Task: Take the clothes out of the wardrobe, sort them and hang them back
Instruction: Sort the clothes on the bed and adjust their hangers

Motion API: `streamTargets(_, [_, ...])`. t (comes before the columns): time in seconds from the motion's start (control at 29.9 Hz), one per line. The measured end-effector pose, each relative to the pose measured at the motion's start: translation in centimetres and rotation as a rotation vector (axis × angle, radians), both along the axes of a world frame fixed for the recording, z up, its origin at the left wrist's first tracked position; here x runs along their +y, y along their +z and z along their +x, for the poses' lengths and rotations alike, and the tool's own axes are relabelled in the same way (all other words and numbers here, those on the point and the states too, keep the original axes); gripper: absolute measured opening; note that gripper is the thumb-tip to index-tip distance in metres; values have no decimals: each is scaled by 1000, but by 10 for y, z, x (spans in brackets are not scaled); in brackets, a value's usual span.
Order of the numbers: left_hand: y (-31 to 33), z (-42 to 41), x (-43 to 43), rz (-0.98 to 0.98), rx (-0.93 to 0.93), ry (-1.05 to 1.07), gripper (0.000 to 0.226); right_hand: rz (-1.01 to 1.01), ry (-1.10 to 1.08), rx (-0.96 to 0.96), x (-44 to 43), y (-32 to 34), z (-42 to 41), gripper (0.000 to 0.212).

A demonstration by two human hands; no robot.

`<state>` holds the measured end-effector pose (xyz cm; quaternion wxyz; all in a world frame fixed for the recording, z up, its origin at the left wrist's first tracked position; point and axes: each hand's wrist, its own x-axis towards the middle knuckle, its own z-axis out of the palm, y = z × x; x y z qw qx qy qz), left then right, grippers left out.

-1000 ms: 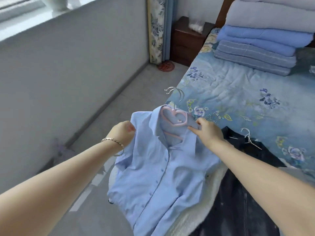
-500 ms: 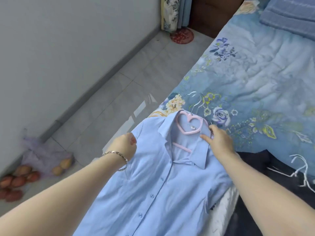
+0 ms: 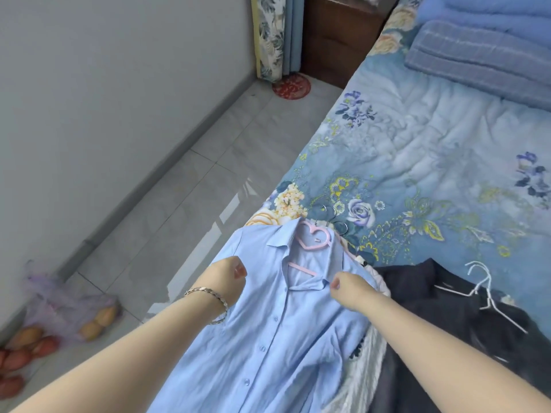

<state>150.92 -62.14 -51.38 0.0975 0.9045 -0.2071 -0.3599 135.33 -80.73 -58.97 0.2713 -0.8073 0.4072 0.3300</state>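
Note:
A light blue button shirt (image 3: 268,338) lies on the bed's near corner, on a pink heart-shaped hanger (image 3: 314,238) whose metal hook rests on the quilt. My left hand (image 3: 226,278) pinches the shirt's left shoulder area. My right hand (image 3: 353,290) grips the fabric just right of the collar. Beneath the shirt shows a white fleecy garment (image 3: 362,380). To the right lies a dark garment (image 3: 453,329) with a white wire hanger (image 3: 483,290) on top.
The blue floral quilt (image 3: 417,174) covers the bed, with folded blue blankets (image 3: 483,52) at the far end. A wooden nightstand (image 3: 337,40) and curtain (image 3: 271,37) stand in the corner. A red round mat (image 3: 291,87) and a bag of fruit (image 3: 68,311) lie on the tiled floor.
The view has tilted down and closer to the bed. The shirt has settled onto the bed. My right hand moved from the hanger's neck down to the collar's right side.

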Motion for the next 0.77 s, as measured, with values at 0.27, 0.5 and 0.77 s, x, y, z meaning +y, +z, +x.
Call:
streamTargets(0.27, [132,-71,28,-12,-147,-409,26,-25,-22,-37,74,154,-77,32])
streamTargets(0.5, [236,-195,58,-65,-343,-852,37,-140,-169,-94,155,276,-215,30])
streamTargets(0.77, [303,-369,34,-193,-267,-1111,30,-250,-418,-99,193,329,-399,22])
